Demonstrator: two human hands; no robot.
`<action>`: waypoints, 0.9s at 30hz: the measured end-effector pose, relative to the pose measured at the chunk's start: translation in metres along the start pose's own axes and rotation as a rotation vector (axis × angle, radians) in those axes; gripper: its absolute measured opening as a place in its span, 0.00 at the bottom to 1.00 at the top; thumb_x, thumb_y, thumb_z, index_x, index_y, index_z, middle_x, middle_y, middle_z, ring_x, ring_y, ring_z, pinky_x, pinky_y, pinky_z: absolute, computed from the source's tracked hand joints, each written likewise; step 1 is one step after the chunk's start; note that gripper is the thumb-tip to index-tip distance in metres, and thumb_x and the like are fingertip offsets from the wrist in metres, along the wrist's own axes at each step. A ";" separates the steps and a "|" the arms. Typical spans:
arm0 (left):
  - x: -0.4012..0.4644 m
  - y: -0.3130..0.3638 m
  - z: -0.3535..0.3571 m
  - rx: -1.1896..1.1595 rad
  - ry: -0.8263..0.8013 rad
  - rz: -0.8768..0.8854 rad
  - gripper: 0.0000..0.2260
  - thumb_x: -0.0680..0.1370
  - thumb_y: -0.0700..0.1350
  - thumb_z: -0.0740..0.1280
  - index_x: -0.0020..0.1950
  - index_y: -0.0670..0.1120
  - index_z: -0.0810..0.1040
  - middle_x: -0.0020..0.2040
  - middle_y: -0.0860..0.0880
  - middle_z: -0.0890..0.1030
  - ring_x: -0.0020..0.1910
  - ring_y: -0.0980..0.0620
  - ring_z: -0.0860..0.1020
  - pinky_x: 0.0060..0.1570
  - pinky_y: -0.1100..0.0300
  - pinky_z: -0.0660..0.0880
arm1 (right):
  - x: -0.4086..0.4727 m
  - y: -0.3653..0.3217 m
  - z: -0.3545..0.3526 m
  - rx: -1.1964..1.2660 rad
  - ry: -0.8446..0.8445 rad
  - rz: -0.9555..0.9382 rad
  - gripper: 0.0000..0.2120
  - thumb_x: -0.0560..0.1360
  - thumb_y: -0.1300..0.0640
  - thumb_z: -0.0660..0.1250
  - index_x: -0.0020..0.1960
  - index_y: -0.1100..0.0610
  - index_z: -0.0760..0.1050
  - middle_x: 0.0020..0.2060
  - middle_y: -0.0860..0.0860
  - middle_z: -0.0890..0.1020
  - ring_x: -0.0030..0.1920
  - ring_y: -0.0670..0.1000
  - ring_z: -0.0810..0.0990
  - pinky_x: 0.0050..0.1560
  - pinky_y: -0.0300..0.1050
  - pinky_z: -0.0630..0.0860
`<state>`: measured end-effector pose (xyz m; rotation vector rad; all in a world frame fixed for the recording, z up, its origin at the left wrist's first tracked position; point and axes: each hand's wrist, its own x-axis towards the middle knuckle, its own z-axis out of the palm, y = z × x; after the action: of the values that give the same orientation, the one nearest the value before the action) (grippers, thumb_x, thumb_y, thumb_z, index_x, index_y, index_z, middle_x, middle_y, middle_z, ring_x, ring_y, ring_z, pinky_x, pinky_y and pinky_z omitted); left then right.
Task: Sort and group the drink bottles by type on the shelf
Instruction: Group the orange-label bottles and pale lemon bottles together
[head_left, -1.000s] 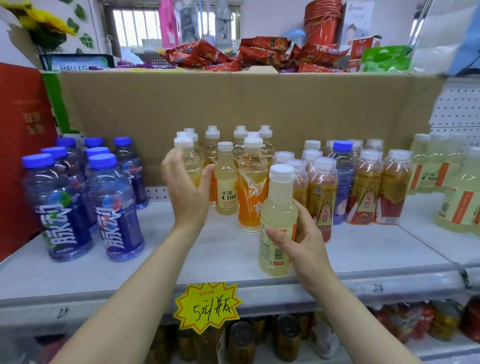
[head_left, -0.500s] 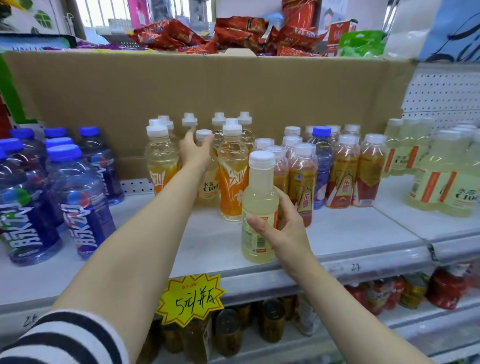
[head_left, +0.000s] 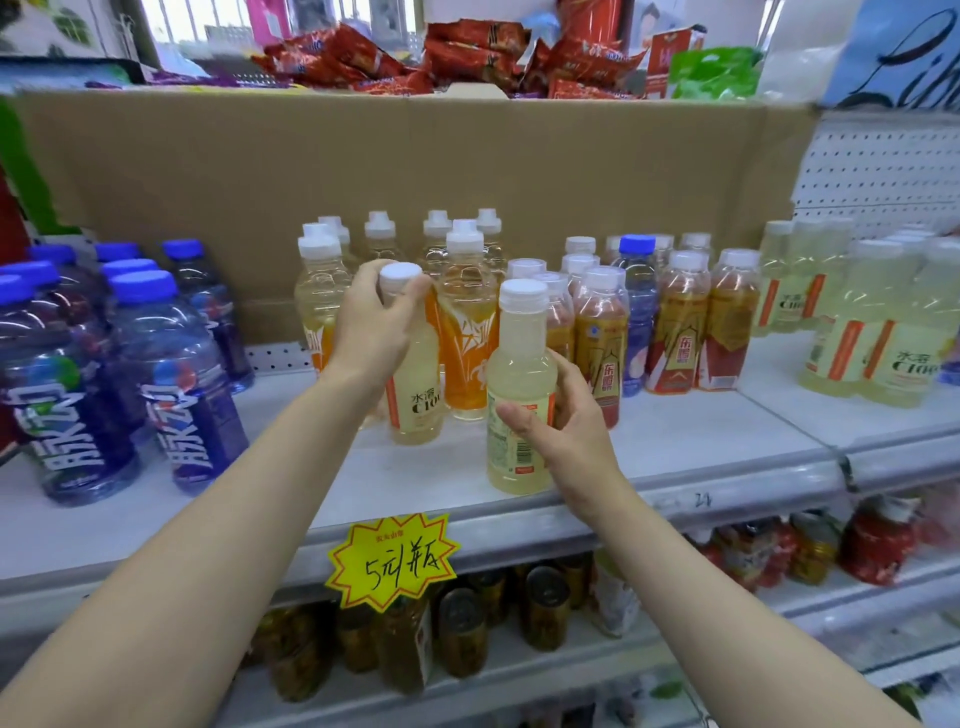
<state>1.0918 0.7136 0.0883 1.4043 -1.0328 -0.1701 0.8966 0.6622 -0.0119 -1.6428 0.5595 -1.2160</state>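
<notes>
My left hand (head_left: 373, 325) grips the neck of a pale yellow C100 bottle (head_left: 417, 395) just under its white cap, in front of the orange-label bottles (head_left: 465, 338). My right hand (head_left: 563, 423) holds a second pale yellow C100 bottle (head_left: 519, 395) by its label; it stands near the front edge of the white shelf (head_left: 675, 441). More C100 bottles (head_left: 878, 343) are grouped at the right. Brown tea bottles (head_left: 680, 327) stand mid-right with one blue-capped bottle (head_left: 638, 312) among them. Blue sports drink bottles (head_left: 171, 384) fill the left.
A cardboard sheet (head_left: 467, 166) backs the shelf, with red snack bags (head_left: 467, 57) on top. A yellow starburst price tag (head_left: 393, 561) hangs on the shelf's front rail. Cans and bottles (head_left: 462, 629) fill the shelf below.
My left hand has taken hold of the C100 bottle among the orange-label bottles and drawn it forward. My right hand still holds its bottle at the shelf front.
</notes>
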 end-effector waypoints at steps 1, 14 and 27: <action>-0.005 0.003 -0.005 -0.023 -0.028 -0.005 0.09 0.82 0.52 0.67 0.61 0.50 0.77 0.50 0.53 0.82 0.44 0.61 0.81 0.41 0.63 0.77 | 0.000 0.000 0.001 0.013 0.001 0.016 0.40 0.65 0.43 0.80 0.72 0.48 0.68 0.64 0.49 0.82 0.65 0.50 0.80 0.68 0.58 0.76; -0.053 -0.037 -0.015 -0.254 -0.223 -0.244 0.32 0.71 0.65 0.68 0.72 0.54 0.70 0.62 0.55 0.81 0.61 0.56 0.78 0.60 0.52 0.73 | -0.014 -0.001 0.002 -0.035 0.042 -0.047 0.31 0.71 0.40 0.71 0.70 0.53 0.73 0.62 0.49 0.82 0.63 0.49 0.80 0.64 0.53 0.78; -0.082 -0.008 0.020 -0.241 -0.068 -0.184 0.20 0.70 0.48 0.76 0.61 0.51 0.78 0.51 0.51 0.86 0.51 0.51 0.83 0.45 0.55 0.75 | -0.006 -0.017 -0.024 -0.082 0.102 0.099 0.38 0.62 0.57 0.86 0.63 0.49 0.67 0.57 0.45 0.82 0.54 0.38 0.82 0.53 0.35 0.79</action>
<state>1.0349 0.7513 0.0381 1.2786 -0.9048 -0.4650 0.8693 0.6639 0.0006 -1.6072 0.7547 -1.2227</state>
